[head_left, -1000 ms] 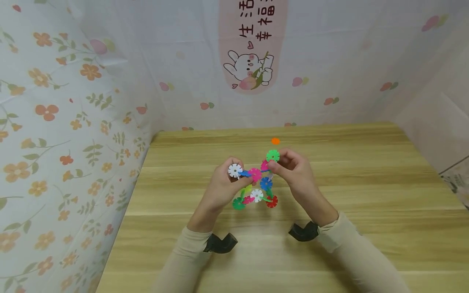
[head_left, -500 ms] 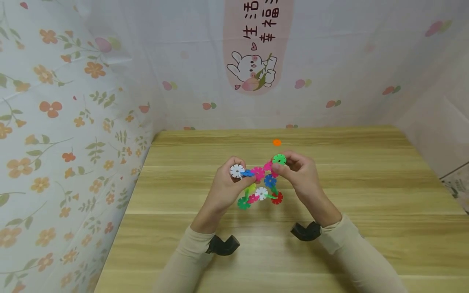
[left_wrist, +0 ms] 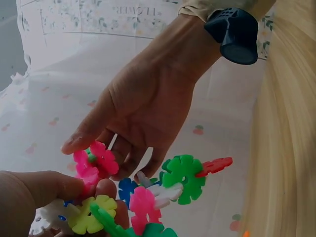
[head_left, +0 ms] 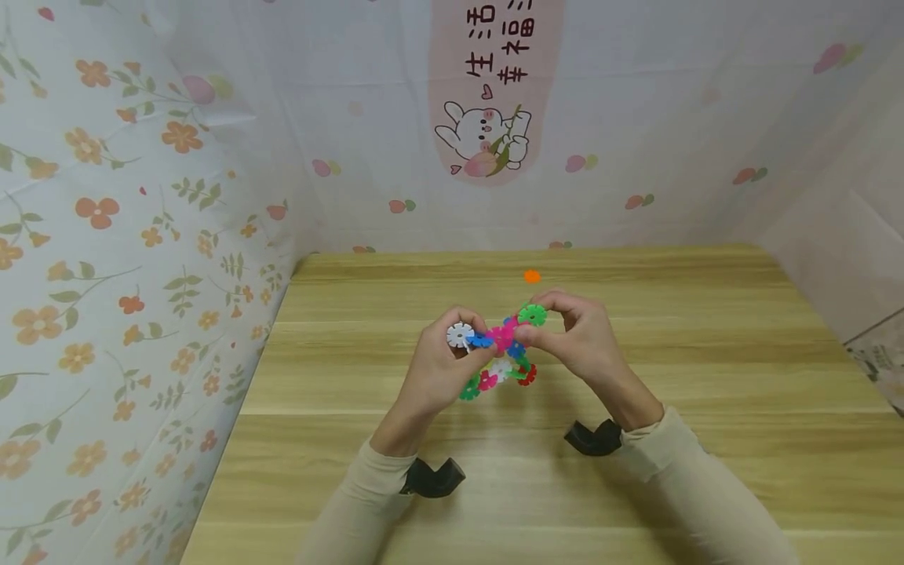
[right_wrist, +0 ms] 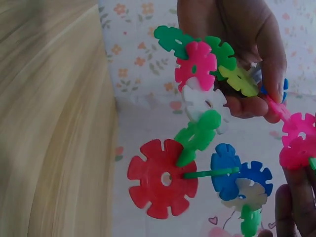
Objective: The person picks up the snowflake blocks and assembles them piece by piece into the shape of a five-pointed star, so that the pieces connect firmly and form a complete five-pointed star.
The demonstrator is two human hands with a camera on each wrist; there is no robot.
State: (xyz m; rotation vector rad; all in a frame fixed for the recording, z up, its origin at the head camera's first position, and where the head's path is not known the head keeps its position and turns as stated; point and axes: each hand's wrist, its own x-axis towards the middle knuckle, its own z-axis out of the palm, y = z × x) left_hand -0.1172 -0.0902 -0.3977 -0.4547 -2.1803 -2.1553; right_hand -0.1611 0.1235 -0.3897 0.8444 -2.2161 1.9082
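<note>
Both hands hold a chain of interlocking plastic snowflake discs up above the table. My left hand pinches a pink disc between thumb and fingers, beside a blue disc and a white disc. Close by, my right hand pinches pink discs at the other end, by a light green disc. Between the hands the chain hangs down in a bend, with a red disc, a yellow disc and other colours. In the right wrist view the pinched pink discs meet or overlap.
A loose orange disc lies on the wooden table behind the hands. A black wrist mount sits on the left wrist, and another black mount on the right. Printed cloth hangs behind and at the sides.
My right hand has moved slightly left and down, bringing its pink and green discs against the pink disc in my left hand. The gap between the hands has narrowed.
</note>
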